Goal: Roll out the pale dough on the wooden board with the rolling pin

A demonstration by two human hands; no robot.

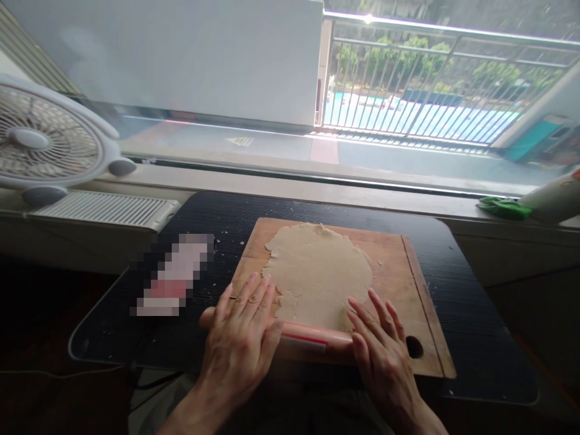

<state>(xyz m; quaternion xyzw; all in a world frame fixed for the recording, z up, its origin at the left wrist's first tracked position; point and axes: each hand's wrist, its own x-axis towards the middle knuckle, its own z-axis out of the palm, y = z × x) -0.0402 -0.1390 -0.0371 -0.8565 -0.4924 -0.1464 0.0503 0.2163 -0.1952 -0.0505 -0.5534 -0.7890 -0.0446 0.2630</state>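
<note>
A wooden rolling pin (312, 338) lies crosswise at the near edge of a flat sheet of dough (319, 272). My left hand (244, 332) rests on the pin's left part, palm down, with the fingers stretched forward. On its right part lies my right hand (380, 338), also flat, fingers extended. Neither hand wraps around the pin. The dough is thin and pale with ragged edges, spread over a wooden cutting board (389, 266). The pin's right end is hidden under my right hand.
The board sits on a black table (462, 290) dusted with white flecks. A blurred-out item (176, 275) lies left of the board. Beyond the table are a white fan (45, 136), a windowsill (254, 184) and a green cloth (505, 207).
</note>
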